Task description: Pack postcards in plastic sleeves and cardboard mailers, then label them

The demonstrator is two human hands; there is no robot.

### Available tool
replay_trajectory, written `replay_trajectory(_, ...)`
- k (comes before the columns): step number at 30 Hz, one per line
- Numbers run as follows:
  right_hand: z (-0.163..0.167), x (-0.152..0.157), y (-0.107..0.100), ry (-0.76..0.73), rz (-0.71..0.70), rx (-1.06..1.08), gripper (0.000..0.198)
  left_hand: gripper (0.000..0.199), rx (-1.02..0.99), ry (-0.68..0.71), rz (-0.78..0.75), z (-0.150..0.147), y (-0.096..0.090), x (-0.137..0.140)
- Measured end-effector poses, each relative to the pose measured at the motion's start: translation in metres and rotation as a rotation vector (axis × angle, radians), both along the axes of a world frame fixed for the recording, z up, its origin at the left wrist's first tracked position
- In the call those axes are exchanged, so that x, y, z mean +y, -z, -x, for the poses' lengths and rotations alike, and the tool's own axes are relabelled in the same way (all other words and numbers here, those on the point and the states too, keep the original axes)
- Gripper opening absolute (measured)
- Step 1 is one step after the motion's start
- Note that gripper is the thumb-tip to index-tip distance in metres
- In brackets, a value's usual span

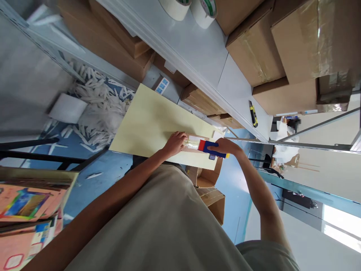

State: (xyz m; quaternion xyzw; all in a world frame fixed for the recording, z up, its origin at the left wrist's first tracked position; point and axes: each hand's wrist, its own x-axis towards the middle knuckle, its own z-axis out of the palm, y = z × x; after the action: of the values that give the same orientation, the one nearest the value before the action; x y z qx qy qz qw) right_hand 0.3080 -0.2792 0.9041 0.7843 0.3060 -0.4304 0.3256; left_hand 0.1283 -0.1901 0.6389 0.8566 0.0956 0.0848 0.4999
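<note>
On the pale yellow tabletop [141,124] lies a small flat cardboard box [193,136] with a shiny strip of clear tape [193,144] along it. My left hand [175,143] grips the box's left end, fingers bent over its edge and close to the tape. In my right hand [224,146] is a blue and red tape dispenser [210,146], its red end resting at the right part of the box. A small dark object [212,156] sits just below the dispenser; I cannot make out what it is.
A grey shelf [194,52] above the table carries tape rolls [203,13], cardboard boxes [255,56] and a yellow utility knife [253,114]. White foam scraps [98,98] cover the floor at left. Open cartons [210,177] stand below the table. A power strip [162,86] lies behind it.
</note>
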Motion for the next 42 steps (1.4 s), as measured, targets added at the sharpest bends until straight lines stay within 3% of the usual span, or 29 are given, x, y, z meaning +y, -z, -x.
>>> replay_trajectory(4,-0.021,-0.015,0.034,-0.067,0.009,-0.023,0.064,0.043,-0.015,-0.010,0.078,0.005,0.003,-0.003)
replay_trajectory(10,-0.041,-0.031,0.074,0.011,-0.045,0.109,0.070,0.047,0.023,-0.118,0.115,0.012,-0.002,-0.017)
replay_trajectory(18,-0.057,-0.059,0.102,0.002,-0.239,0.173,0.068,0.044,0.233,-0.621,0.262,0.002,-0.005,-0.065)
replay_trajectory(24,-0.058,-0.075,0.110,-0.045,-0.286,0.232,0.062,0.042,0.340,-0.816,0.200,-0.003,-0.012,-0.091)
replay_trajectory(33,-0.066,-0.077,0.120,-0.086,-0.352,0.292,0.059,0.030,0.443,-0.900,0.150,0.011,-0.019,-0.104)
replay_trajectory(38,-0.066,-0.075,0.120,-0.083,-0.372,0.311,0.052,0.032,0.433,-0.995,0.151,-0.002,-0.021,-0.109)
replay_trajectory(42,-0.065,-0.075,0.119,-0.093,-0.402,0.314,0.050,0.033,0.510,-1.079,0.057,-0.019,-0.018,-0.104)
